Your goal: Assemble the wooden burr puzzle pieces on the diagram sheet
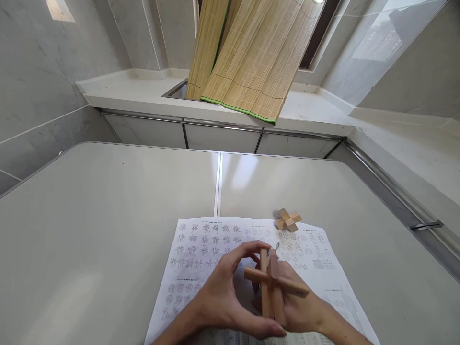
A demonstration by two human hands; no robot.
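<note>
One wooden puzzle (275, 285), made of bars that cross each other, is held up over a printed paper (172, 275), between the left grip (220, 290) and the right grip (300, 306). Its paired bars (265, 297) give the long axis, running from the far end to the near end, roughly in line with the view, while a crossbar (294, 286) lies across them, sloping down toward the right, and a shorter piece (273, 266) stands on top near the crossing. The left grip is curved like a C around the puzzle, fingertips at the far end of the paired bars and thumb at the near end, so it pinches along the long axis; a clear gap separates its palm from the wood. The right grip is closed around the puzzle from the right and from behind, its palm close against the bars under the crossbar, which makes it the nearer of the two; just how its fingers wrap is hidden by the wood. From the left palm the puzzle lies to the right, and from the right palm just to the left. A second wooden cross (287, 219) rests apart from both, beyond them at the paper's far edge. The paper lies on a pale surface (108, 230), and a bamboo mat (251, 57) leans on the ledge (129, 96) behind.
</note>
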